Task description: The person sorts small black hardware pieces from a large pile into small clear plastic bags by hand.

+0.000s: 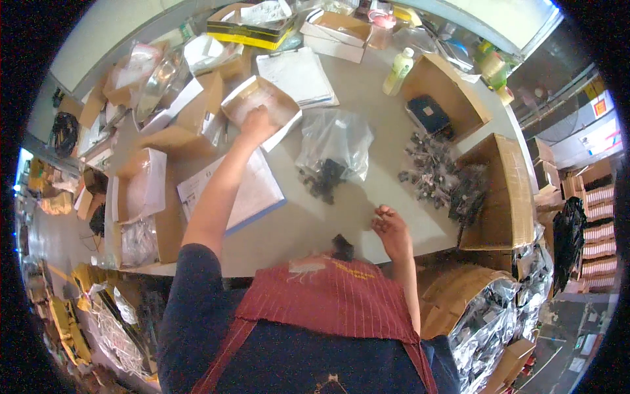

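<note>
My left hand reaches into a small open cardboard box with a whitish content. Its fingers point down and bunch together; what they pinch, if anything, is hidden. Near the front edge of the table, my right hand is held palm up, fingers loosely curled and apart, with nothing visible in it. Between the hands lies a clear plastic bag, with a pile of small black parts at its near end. Another black piece sits at the table edge, close to my apron.
To the right, many black parts lie beside an open carton. A bottle stands farther back. Papers on a clipboard lie under my left forearm. More boxes crowd the left, and a foil-lined carton stands below right.
</note>
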Demonstrator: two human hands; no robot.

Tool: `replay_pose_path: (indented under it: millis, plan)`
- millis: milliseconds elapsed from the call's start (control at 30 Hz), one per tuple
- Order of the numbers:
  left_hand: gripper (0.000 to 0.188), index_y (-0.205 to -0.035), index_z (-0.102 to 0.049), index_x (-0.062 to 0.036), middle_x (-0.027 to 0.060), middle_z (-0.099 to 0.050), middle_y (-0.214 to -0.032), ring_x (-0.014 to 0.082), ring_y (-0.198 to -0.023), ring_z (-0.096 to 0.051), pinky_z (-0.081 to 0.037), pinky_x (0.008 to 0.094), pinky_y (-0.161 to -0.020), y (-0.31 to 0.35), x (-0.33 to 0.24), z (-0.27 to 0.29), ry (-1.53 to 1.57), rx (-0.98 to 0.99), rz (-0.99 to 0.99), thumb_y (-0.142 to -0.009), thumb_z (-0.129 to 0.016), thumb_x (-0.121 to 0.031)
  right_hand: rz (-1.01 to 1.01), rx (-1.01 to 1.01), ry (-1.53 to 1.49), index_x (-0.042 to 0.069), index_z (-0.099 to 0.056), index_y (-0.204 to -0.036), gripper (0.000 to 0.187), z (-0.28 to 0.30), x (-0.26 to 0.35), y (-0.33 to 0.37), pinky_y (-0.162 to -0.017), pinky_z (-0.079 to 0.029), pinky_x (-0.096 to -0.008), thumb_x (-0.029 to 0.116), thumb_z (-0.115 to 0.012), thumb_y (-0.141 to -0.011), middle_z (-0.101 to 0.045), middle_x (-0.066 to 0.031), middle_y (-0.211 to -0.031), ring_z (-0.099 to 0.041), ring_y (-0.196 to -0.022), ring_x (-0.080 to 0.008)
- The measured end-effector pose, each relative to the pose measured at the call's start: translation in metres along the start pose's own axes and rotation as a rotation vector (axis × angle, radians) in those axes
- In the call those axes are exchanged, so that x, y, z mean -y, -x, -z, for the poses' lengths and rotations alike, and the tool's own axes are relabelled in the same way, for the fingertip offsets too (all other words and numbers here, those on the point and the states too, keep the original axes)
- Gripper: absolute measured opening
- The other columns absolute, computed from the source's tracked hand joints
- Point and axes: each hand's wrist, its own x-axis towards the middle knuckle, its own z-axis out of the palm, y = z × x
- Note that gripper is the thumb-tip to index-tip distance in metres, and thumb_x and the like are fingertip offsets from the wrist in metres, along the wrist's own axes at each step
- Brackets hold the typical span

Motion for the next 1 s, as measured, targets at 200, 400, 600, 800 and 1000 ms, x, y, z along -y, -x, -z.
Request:
replay_pose_path:
  millis: [200,400,600,800,1000]
  plan:
    - [0.025,-0.090,-0.075,-0.0024,0.0194,-0.072,-0.091,0.0345,-0.088,-0.069,-0.053,0.0436,-0.082,-0.009,0.048,-0.018,0.015,0.240,-0.111,-0.078,-0.070,-0.024,0.043,-0.036,0.151,0.003,-0.059,-0.110,0.021,-0.003,0.002,0.000,-0.084,-0.049,-0.0329,0.004,-0.056,-0.089,-0.060,-0.0069,-0.107,-0.061,-0.092,-0.0194]
    - [0.015,-0.085,-0.073,-0.0034,0.0165,-0.072,-0.083,0.0282,-0.077,-0.069,-0.052,0.0380,-0.073,-0.006,0.047,-0.015,0.675,0.106,0.183,-0.079,-0.069,-0.016,0.093,-0.093,0.155,0.002,-0.060,-0.108,0.020,-0.002,0.005,-0.003,-0.083,-0.049,-0.0330,0.003,-0.056,-0.089,-0.061,-0.0074,-0.105,-0.061,-0.091,-0.0196]
    - [0.040,-0.094,-0.073,-0.0010,0.0161,-0.072,-0.086,0.0265,-0.084,-0.069,-0.053,0.0356,-0.078,-0.012,0.036,-0.013,0.105,0.104,0.080,-0.077,-0.076,-0.038,0.077,0.023,0.297,0.000,-0.061,-0.112,0.025,-0.034,-0.010,-0.009,-0.086,-0.051,-0.0333,0.003,-0.058,-0.087,-0.063,-0.0084,-0.108,-0.062,-0.094,-0.0204]
    - [0.032,-0.090,-0.071,0.0015,0.0248,-0.069,-0.092,0.0375,-0.090,-0.067,-0.051,0.0437,-0.080,-0.013,0.019,-0.029,0.212,0.109,0.015,-0.078,-0.067,-0.027,0.015,0.104,0.421,-0.001,-0.063,-0.116,0.032,-0.033,-0.021,-0.006,-0.089,-0.051,-0.0327,0.007,-0.061,-0.085,-0.065,-0.0090,-0.108,-0.063,-0.097,-0.0197]
    - [0.022,-0.090,-0.070,0.0012,0.0238,-0.069,-0.088,0.0337,-0.080,-0.070,-0.052,0.0416,-0.075,-0.008,0.029,-0.013,0.313,0.125,0.026,-0.079,-0.063,-0.017,0.030,0.006,0.400,-0.002,-0.061,-0.119,0.034,-0.024,-0.014,0.003,-0.087,-0.051,-0.0327,0.006,-0.060,-0.086,-0.065,-0.0116,-0.110,-0.062,-0.094,-0.0200]
